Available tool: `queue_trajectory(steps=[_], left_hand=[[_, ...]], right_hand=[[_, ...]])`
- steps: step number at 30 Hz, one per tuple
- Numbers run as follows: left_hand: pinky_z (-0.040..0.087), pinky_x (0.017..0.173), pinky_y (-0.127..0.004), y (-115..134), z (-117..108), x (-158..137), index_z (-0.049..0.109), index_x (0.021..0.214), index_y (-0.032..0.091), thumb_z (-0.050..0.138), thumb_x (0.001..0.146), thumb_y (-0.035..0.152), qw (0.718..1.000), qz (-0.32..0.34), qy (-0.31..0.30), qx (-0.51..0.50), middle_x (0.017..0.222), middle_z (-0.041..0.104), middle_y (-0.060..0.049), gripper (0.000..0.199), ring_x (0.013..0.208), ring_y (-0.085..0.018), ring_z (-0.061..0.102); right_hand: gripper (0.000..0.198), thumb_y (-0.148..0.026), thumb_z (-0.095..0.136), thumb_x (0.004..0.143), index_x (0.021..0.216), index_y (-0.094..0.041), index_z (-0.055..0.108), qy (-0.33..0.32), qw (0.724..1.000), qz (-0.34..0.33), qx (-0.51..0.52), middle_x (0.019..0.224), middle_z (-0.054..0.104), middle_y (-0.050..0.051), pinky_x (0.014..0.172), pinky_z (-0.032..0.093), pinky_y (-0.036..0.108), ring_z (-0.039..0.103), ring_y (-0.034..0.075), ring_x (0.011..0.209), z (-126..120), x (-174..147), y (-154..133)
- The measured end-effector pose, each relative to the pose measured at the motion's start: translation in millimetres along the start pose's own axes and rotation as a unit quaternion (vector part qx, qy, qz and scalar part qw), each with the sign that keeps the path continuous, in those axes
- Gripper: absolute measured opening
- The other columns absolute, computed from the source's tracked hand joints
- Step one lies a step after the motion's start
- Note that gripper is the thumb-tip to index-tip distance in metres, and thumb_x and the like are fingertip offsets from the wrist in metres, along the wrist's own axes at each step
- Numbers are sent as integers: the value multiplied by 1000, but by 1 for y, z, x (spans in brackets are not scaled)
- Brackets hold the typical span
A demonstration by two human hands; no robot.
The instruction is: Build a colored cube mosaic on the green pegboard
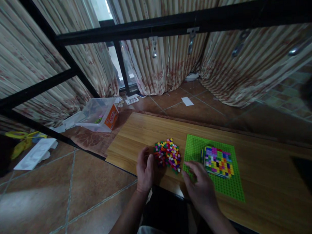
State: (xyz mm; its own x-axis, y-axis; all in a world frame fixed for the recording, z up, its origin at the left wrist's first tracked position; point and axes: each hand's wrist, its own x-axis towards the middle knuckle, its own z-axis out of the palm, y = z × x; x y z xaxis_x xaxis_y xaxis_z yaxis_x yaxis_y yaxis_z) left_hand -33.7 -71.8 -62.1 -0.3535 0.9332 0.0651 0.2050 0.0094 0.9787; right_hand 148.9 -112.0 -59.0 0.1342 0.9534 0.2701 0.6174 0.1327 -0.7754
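A pile of small loose toy bricks (168, 154) in many colours lies on the wooden board. Beside its left edge is my left hand (145, 172), fingers slightly bent and thumb apart, with nothing visible in it. My right hand (201, 185) hovers over the near left edge of a green studded baseplate (231, 189), to the right of the pile. Its thumb and forefinger are apart, and I see no brick between them; the other fingers are partly hidden. On the baseplate stands a block built of multicoloured bricks (218, 161), just beyond my right hand.
The wooden board (136, 129) rests on a patterned cloth. A clear plastic box (98, 115) with an orange label and a few green pieces stands at the back left. Black metal bars (153, 27) cross in front of striped curtains. Papers (187, 101) lie on the tiled floor.
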Motion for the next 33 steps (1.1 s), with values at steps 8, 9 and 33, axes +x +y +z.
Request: queue_trajectory(steps=[8, 9, 33], left_hand=[[52, 80, -33, 7, -29, -17, 55, 120, 21, 57, 81, 19, 960, 112, -139, 214, 102, 64, -5, 39, 89, -19, 62], [52, 83, -33, 7, -28, -18, 54, 122, 21, 57, 80, 18, 955, 121, -152, 223, 103, 64, -5, 41, 92, -19, 62], [56, 77, -36, 3, -22, -13, 57, 121, 21, 55, 85, 37, 952, 122, -133, 249, 96, 70, -6, 39, 85, -22, 68]], right_hand=[[9, -21, 54, 86, 83, -24, 62, -62, 978, -78, -183, 80, 65, 6, 75, 42, 41, 56, 26, 81, 4, -7, 6], [9, -21, 54, 86, 83, -23, 62, -61, 976, -84, -191, 80, 65, 6, 75, 41, 41, 56, 26, 81, 6, -4, 5], [16, -32, 57, 86, 96, -26, 68, 49, 992, 63, 102, 90, 71, 3, 71, 53, 30, 67, 19, 79, -60, 3, 1]])
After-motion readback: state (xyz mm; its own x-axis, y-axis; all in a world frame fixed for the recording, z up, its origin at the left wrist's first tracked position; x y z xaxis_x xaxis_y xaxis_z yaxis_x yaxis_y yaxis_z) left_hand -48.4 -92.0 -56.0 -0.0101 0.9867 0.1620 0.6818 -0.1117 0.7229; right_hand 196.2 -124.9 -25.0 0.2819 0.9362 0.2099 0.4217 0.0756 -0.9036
